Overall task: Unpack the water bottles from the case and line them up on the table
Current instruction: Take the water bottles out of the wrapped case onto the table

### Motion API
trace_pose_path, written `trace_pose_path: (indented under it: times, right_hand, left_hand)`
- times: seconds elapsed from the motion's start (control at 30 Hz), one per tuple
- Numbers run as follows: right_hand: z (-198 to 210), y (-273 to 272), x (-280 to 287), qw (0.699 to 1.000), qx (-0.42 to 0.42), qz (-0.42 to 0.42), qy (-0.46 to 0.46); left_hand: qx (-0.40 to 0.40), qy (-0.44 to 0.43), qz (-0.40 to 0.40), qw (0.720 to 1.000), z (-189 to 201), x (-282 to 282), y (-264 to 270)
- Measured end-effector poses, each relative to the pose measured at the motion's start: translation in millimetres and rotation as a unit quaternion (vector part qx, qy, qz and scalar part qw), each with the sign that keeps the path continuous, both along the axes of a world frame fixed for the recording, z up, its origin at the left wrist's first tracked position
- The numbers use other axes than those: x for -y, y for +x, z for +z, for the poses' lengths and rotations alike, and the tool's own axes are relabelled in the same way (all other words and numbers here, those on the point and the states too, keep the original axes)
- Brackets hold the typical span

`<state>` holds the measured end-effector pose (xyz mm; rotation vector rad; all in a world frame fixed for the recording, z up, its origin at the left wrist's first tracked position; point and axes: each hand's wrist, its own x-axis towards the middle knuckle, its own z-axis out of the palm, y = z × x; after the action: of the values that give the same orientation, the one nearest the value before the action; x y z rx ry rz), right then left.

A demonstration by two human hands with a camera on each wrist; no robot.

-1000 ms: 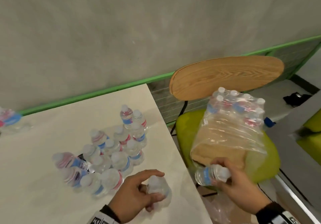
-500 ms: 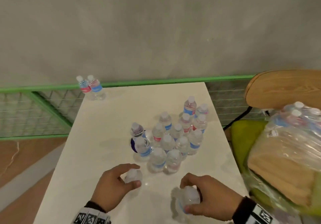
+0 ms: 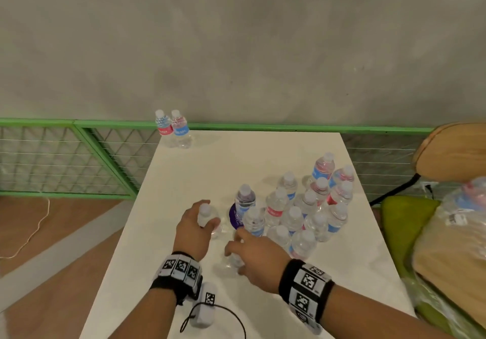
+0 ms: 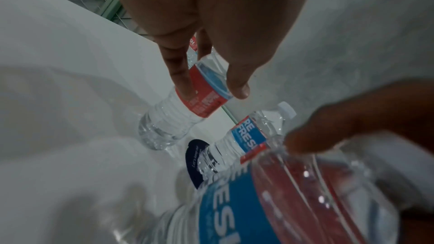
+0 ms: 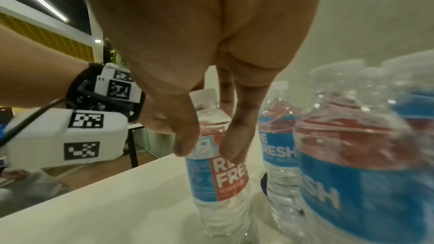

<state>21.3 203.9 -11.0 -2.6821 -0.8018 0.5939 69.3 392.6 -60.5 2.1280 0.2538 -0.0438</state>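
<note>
On the white table (image 3: pixel 236 159), my left hand (image 3: pixel 200 220) grips a small clear water bottle (image 3: pixel 216 229) standing upright; in the left wrist view, that hand (image 4: pixel 209 84) has its fingers and thumb round the bottle's red label (image 4: pixel 202 103). Just to its right, my right hand (image 3: pixel 236 246) holds a second bottle (image 3: pixel 232 262) from above; the right wrist view shows the hand (image 5: pixel 209 150) pinching this upright bottle (image 5: pixel 220 183) at the shoulder. A cluster of several bottles (image 3: pixel 307 207) stands right beside both. The plastic-wrapped case (image 3: pixel 462 202) sits on the chair at the right.
Two more bottles (image 3: pixel 173 131) stand at the table's far left corner. A dark round disc (image 3: pixel 232 216) lies under one bottle of the cluster. The green chair (image 3: pixel 402 212) with a wooden back (image 3: pixel 452 152) adjoins the table's right edge. A green mesh fence (image 3: pixel 65 154) runs behind.
My right hand carried its bottle from the case over to the table. Both hands then moved forward with their bottles, up to the left side of the cluster.
</note>
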Motion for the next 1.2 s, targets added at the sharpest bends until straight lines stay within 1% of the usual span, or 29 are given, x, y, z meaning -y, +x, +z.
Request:
trace_pose_path:
  times: [0.07,0.13,0.23,0.3,0.37,0.47,0.57,0.63,0.67,0.73,0.77,0.8,0.87,0.9,0.97,1.07,1.13,1.2]
  right_hand:
    - [0.4,14.5,-13.4,1.0,0.013,-0.002,-0.012]
    - [4.3,28.6,-24.4,1.0,0.021,-0.012,-0.003]
    - [8.5,46.6,-35.1,0.998,0.034,-0.053,0.015]
    - [8.4,56.8,-36.7,0.995,0.031,-0.088,0.03]
    - [4.3,65.3,-33.8,0.993,0.021,-0.104,0.047]
    - [-1.1,69.9,-28.1,0.992,0.007,-0.103,0.069]
    - [6.5,60.4,-22.6,0.984,-0.01,-0.119,0.129]
    - [19.5,50.3,-14.9,0.974,0.004,-0.132,0.185]
    - [25.0,45.5,-8.6,0.966,0.013,-0.138,0.217]
    - [38.2,33.6,10.7,0.948,0.024,-0.157,0.277]
    - [44.3,27.2,25.1,0.937,0.025,-0.173,0.302]
    - [50.3,21.1,42.3,0.926,0.021,-0.195,0.324]
    - [60.1,6.5,83.2,0.9,0.001,-0.262,0.347]
    - [62.0,-2.9,106.9,0.89,-0.002,-0.301,0.342]
    - [59.7,-24.7,154.4,0.878,0.011,-0.366,0.309]
    - [48.5,-61.3,216.5,0.866,0.027,-0.441,0.234]
    - [37.2,-86.1,252.6,0.864,0.016,-0.472,0.176]
    - [21.5,-108.9,287.7,0.872,-0.019,-0.478,0.107]
  left_hand:
    - [0.002,-0.004,0.003,1.0,-3.4,-2.8,16.3]
    - [0.001,0.004,-0.003,1.0,-6.2,-6.0,30.9]
    - [-0.002,0.014,-0.025,1.0,-4.8,-6.3,46.9]
    - [-0.008,0.02,-0.04,0.999,-2.1,-6.2,53.3]
    - [-0.012,0.019,-0.048,0.999,-3.1,-7.6,56.9]
    - [-0.019,0.012,-0.056,0.998,-1.8,-8.7,60.3]
    - [-0.005,-0.017,-0.069,0.997,1.6,-4.4,54.2]
    - [-0.01,-0.031,-0.056,0.998,-7.7,-9.8,48.1]
    - [-0.021,-0.028,-0.035,0.999,-11.8,-14.6,44.0]
    - [-0.035,-0.017,0.018,0.999,-6.6,-18.1,32.6]
    - [-0.02,-0.012,0.04,0.999,0.3,-16.8,27.3]
    - [0.008,-0.009,0.05,0.999,16.6,-11.7,19.8]
    - [0.085,-0.007,0.045,0.995,50.2,1.3,6.8]
    - [0.115,-0.017,0.027,0.993,68.5,11.2,0.1]
    - [0.139,-0.044,-0.029,0.989,98.0,36.4,-12.5]
    - [0.118,-0.086,-0.15,0.978,124.4,93.8,-30.9]
    - [0.089,-0.084,-0.263,0.957,129.8,141.8,-42.0]
    - [0.052,-0.063,-0.378,0.922,124.2,192.2,-48.9]
